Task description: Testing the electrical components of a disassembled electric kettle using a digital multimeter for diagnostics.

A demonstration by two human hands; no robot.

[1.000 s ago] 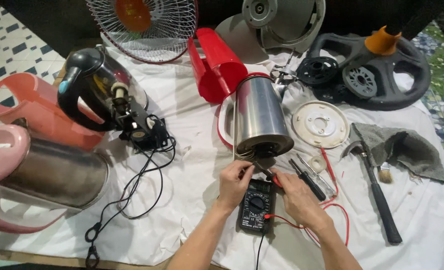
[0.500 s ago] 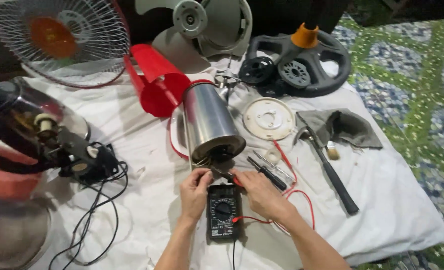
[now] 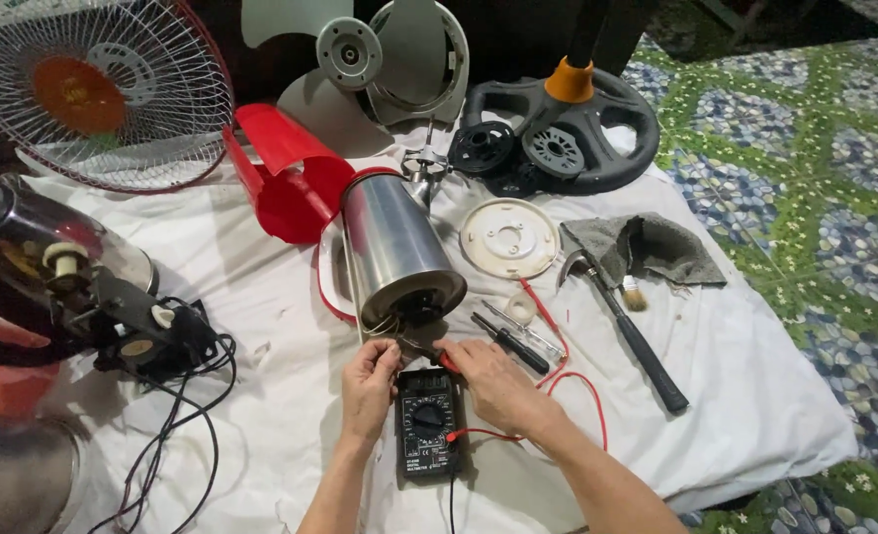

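A steel kettle body (image 3: pixel 392 247) lies on its side on the white cloth (image 3: pixel 261 326), its open underside with wiring facing me. A black multimeter (image 3: pixel 427 423) lies just below it. My left hand (image 3: pixel 370 384) pinches a black probe at the kettle's underside. My right hand (image 3: pixel 493 381) holds the red probe, its tip also at the underside, and its red lead (image 3: pixel 582 391) loops to the right. Both hands rest close on either side of the multimeter's top.
Screwdrivers (image 3: pixel 513 336), a hammer (image 3: pixel 629 331), a grey rag (image 3: pixel 647 247) and a white round plate (image 3: pixel 509 237) lie to the right. A red kettle shell (image 3: pixel 286 173), fan grille (image 3: pixel 88 89), fan blade (image 3: pixel 360 59) and black fan base (image 3: pixel 558 133) lie behind. Another kettle with black cord (image 3: pixel 177 396) sits left.
The view has swung right, so everything slid left in frame. My hands stay at the kettle's underside with the probes, beside the multimeter.
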